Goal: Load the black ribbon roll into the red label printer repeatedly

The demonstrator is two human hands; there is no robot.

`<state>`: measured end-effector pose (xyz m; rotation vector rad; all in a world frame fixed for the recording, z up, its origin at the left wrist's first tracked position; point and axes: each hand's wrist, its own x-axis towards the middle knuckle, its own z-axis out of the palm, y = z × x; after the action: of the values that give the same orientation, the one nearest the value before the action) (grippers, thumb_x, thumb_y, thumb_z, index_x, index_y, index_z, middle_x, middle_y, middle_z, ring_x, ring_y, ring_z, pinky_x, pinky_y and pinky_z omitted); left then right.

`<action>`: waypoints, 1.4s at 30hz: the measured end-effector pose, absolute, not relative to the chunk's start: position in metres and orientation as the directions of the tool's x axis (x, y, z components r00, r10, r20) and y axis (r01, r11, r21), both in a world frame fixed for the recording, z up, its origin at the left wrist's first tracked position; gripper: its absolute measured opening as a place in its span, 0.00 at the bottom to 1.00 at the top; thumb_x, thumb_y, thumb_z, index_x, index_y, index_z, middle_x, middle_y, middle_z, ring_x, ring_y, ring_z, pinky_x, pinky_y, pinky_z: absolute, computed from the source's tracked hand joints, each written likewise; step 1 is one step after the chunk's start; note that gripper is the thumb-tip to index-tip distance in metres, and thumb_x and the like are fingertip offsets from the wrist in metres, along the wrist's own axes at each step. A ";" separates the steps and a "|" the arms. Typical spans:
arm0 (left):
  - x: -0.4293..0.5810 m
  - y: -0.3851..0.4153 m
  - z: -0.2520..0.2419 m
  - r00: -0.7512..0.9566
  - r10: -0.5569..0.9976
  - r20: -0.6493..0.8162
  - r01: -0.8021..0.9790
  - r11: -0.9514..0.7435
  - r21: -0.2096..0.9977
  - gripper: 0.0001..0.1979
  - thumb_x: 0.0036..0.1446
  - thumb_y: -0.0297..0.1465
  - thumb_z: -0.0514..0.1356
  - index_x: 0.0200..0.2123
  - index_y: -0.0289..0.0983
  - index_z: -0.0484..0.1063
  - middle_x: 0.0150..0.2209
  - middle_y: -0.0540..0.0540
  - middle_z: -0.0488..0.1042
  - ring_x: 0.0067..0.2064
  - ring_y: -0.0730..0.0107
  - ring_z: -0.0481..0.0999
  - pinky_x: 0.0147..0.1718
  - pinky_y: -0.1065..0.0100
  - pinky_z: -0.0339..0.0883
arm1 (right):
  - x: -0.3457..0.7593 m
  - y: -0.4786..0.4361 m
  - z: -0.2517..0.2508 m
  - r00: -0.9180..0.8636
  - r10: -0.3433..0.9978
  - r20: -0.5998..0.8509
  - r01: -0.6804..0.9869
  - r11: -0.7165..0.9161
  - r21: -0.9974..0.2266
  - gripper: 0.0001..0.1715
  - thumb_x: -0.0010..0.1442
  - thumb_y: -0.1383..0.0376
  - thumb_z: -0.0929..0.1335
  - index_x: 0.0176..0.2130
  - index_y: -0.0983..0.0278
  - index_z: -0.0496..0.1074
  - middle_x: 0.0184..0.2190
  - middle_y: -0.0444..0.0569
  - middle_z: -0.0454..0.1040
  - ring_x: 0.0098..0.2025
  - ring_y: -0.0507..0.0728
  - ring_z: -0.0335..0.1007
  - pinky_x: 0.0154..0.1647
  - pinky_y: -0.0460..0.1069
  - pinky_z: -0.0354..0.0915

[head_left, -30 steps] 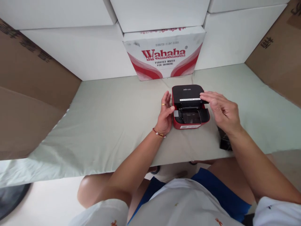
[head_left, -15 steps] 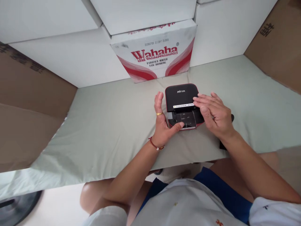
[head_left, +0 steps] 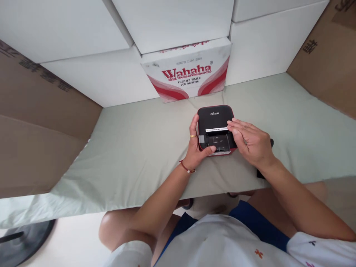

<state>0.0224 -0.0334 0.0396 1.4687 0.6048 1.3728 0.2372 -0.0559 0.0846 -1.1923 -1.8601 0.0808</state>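
Observation:
A small black and red printer sits on the pale green cloth-covered table, its lid lying flat and low over the body. My left hand grips its left side, fingers up along the edge and thumb across the front. My right hand rests with flat, extended fingers on the right part of the lid, near a white label strip.
A white and red "Wahaha" water carton stands just behind the printer among stacked white boxes. Brown cardboard walls flank the table at left and right. A dark object lies by my right wrist at the table edge.
The printer's open front compartment has been closed down. My left thumb moved onto the front edge, and my right hand came down flat on the lid.

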 end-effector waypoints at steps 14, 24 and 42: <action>0.025 -0.011 0.041 0.063 0.982 0.177 -0.519 -0.119 0.846 0.38 0.54 0.44 0.74 0.66 0.54 0.67 0.72 0.47 0.67 0.79 0.52 0.59 0.77 0.50 0.51 | 0.229 -0.055 0.070 -0.040 0.722 0.691 0.562 0.588 -0.582 0.19 0.78 0.57 0.64 0.52 0.56 0.84 0.54 0.52 0.86 0.63 0.62 0.80 0.68 0.67 0.72; 0.019 0.004 0.043 0.145 0.989 0.027 -0.590 0.065 0.805 0.46 0.41 0.25 0.70 0.64 0.57 0.65 0.66 0.51 0.67 0.76 0.54 0.61 0.76 0.49 0.54 | 0.226 -0.054 0.065 0.023 0.701 0.712 0.547 0.588 -0.596 0.19 0.77 0.58 0.64 0.51 0.54 0.84 0.52 0.50 0.87 0.61 0.65 0.80 0.67 0.69 0.72; 0.017 -0.016 0.036 0.190 0.972 0.137 -0.559 -0.008 0.829 0.39 0.47 0.36 0.71 0.64 0.54 0.68 0.73 0.50 0.64 0.80 0.48 0.53 0.79 0.46 0.46 | 0.232 -0.078 0.064 -0.100 0.632 0.769 0.548 0.680 -0.487 0.22 0.74 0.53 0.63 0.42 0.46 0.87 0.44 0.48 0.84 0.56 0.68 0.75 0.58 0.69 0.72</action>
<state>0.0166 -0.0164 0.0357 0.9169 0.5784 1.3212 0.2317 -0.0779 0.0641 -0.9464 -1.7605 0.0922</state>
